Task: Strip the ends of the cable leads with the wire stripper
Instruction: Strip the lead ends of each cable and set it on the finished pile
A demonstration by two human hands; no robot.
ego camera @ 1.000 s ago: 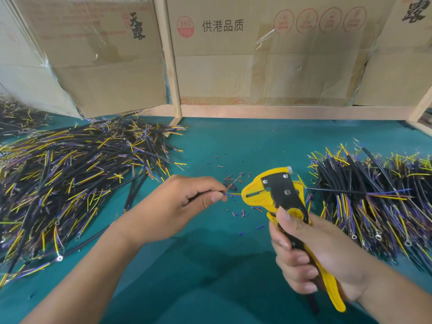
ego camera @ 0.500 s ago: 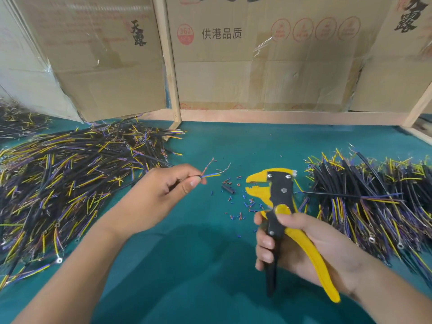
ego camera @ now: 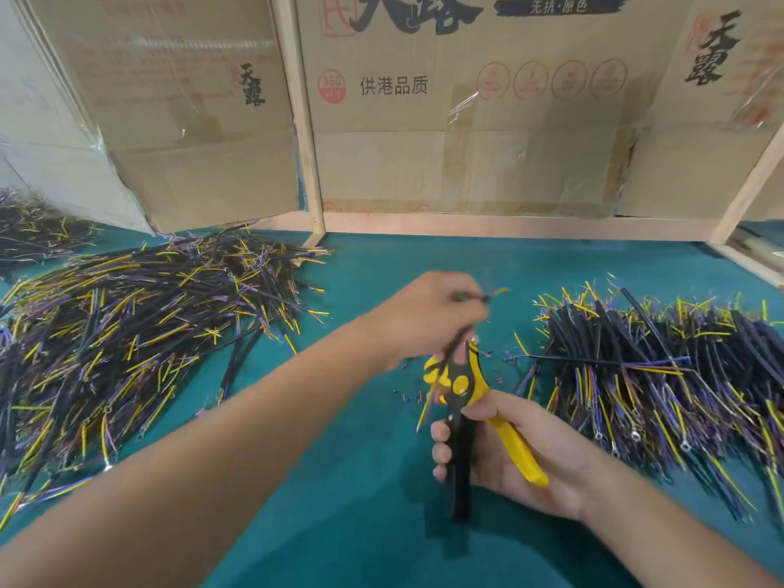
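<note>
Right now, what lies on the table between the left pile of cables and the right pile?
In the head view, teal table, small insulation scraps, the left hand holding a cable, and the wire stripper in the right hand.

Teal mat (ego camera: 360, 524) covered the work surface across the lower frame. Flattened cardboard boxes (ego camera: 466, 163) stood upright along the back, printed with black and red Chinese characters, partly covered with clear tape or film. Pale wooden frame (ego camera: 303, 163) ran vertically at upper centre, with a horizontal rail at the cardboard's base and a slanted post at upper right.
</note>
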